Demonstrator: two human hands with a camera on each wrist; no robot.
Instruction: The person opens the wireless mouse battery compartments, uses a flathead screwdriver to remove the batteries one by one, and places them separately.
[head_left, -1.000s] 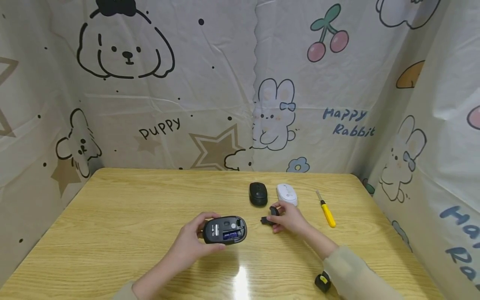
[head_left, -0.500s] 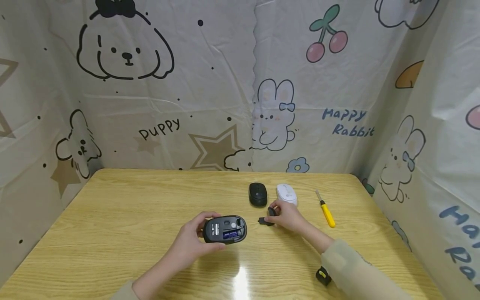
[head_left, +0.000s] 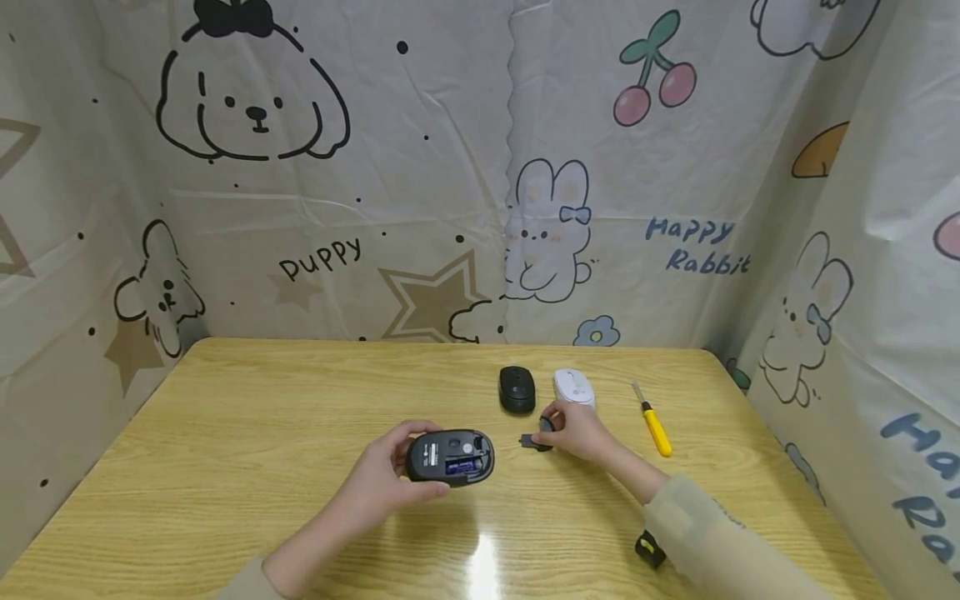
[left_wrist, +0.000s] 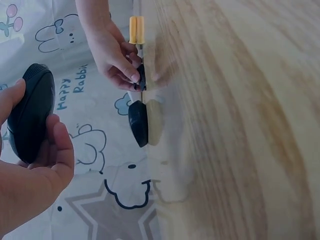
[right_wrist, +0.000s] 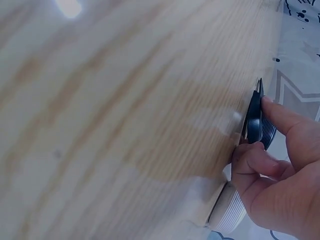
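Note:
In the head view my left hand [head_left: 382, 471] holds a black computer mouse [head_left: 431, 458] above the table, underside facing up. Its battery compartment is uncovered, with a blue battery [head_left: 462, 467] inside. The left wrist view shows thumb and fingers gripping the edges of this mouse [left_wrist: 34, 112]. To the right, my right hand [head_left: 577, 429] pinches a black battery cover [head_left: 542, 439] with a narrow tab pointing left. Seen from the right wrist, the cover [right_wrist: 255, 120] is between thumb and fingers, close to the tabletop; whether it touches the table I cannot tell.
Behind the right hand stand a second black mouse [head_left: 517, 389] and a white mouse [head_left: 574, 388], partly covered by the fingers. A yellow-handled screwdriver [head_left: 652, 421] lies farther right. A small black-and-yellow object [head_left: 649, 550] shows beside the right sleeve. Patterned cloth [head_left: 360, 192] walls the table's back and sides.
My right hand has shifted slightly left with the battery cover, which has tilted a little. The left hand and its mouse stay nearly in place.

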